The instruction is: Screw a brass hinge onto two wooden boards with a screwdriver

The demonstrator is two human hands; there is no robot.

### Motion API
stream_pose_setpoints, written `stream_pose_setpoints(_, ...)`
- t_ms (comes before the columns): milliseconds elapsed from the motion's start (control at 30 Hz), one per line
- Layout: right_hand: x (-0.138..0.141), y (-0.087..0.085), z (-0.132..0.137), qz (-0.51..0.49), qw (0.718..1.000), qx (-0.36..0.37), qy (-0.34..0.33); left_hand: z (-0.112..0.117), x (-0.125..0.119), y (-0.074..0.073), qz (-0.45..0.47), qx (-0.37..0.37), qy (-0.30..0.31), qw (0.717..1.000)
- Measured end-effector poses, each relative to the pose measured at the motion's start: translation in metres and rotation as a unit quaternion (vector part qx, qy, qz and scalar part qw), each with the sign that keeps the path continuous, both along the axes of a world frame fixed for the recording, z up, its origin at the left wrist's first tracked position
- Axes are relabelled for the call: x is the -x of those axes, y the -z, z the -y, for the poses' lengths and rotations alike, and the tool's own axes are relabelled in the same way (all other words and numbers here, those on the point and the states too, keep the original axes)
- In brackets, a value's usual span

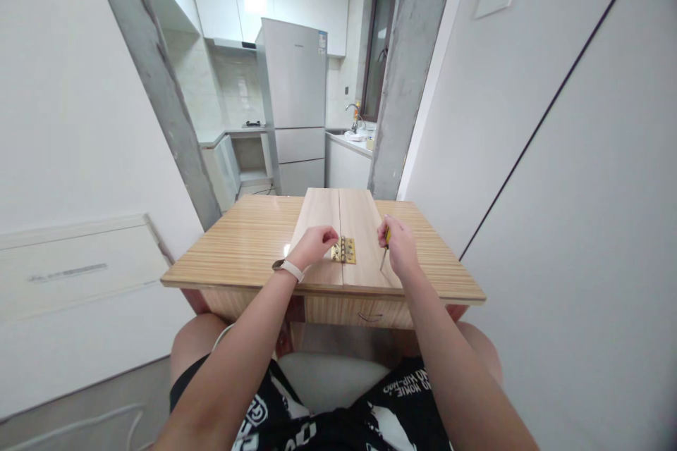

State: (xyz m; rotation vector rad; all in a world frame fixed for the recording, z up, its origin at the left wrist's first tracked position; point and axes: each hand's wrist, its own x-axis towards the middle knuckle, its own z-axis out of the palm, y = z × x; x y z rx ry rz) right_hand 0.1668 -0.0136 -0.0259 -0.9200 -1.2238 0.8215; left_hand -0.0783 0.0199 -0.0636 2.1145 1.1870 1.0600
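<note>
Hinge (pixel 343 251), brass-coloured, sits flat just beside the left fingertips, its ribbed barrel along the seam between the left board (pixel 319 218) and right board (pixel 361 215). Both boards: pale wood, fine grain, straight edges, butted together. Left hand (pixel 315 244) has fingers curled in by the hinge's upper left; can't tell if they pinch anything. Right hand (pixel 400 243) clenched around screwdriver (pixel 388 235), yellow handle, thin shaft angled down over the right board; tip contact unclear. Table (pixel 248 239) is glossy, striped wood, running out past the boards on either side of the fingers. Front edge is on the wrist side of the fingers, right edge beyond the right fingers, then smooth white wall (pixel 571 190). Drawer (pixel 338 311) under the tabletop, lower than the fingers: striped front, curved pull, pushed in, contents hidden.
</note>
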Motion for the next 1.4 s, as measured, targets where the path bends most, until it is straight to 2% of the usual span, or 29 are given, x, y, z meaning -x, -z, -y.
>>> stream_pose_setpoints(100, 0.001, 0.001, 0.001, -0.006, 1.0, 0.005, 0.003, 0.006, -0.014, 0.001, -0.01, 0.013, 0.039, 0.999)
stream_pose_setpoints(233, 0.003, 0.0, 0.005, 0.002, 1.0, 0.001, -0.003, 0.01, -0.025, 0.005, -0.065, -0.011, 0.063, 0.996)
stream_pose_setpoints(433, 0.005, 0.001, 0.006, 0.022, 1.0, -0.016, -0.005, 0.012, -0.031, 0.008, -0.106, -0.041, 0.054, 0.992)
stream_pose_setpoints(800, 0.005, 0.0, 0.007, 0.025, 0.999, -0.014, -0.014, 0.01, -0.037, 0.003, -0.151, -0.063, 0.059, 0.985)
stream_pose_setpoints(1100, 0.007, 0.0, 0.007, 0.016, 1.0, -0.008, -0.016, 0.01, -0.041, 0.002, -0.153, -0.072, 0.099, 0.981)
stream_pose_setpoints(1400, 0.011, -0.004, 0.004, -0.018, 0.999, 0.0, -0.034, 0.009, -0.041, 0.008, -0.131, -0.059, 0.085, 0.986)
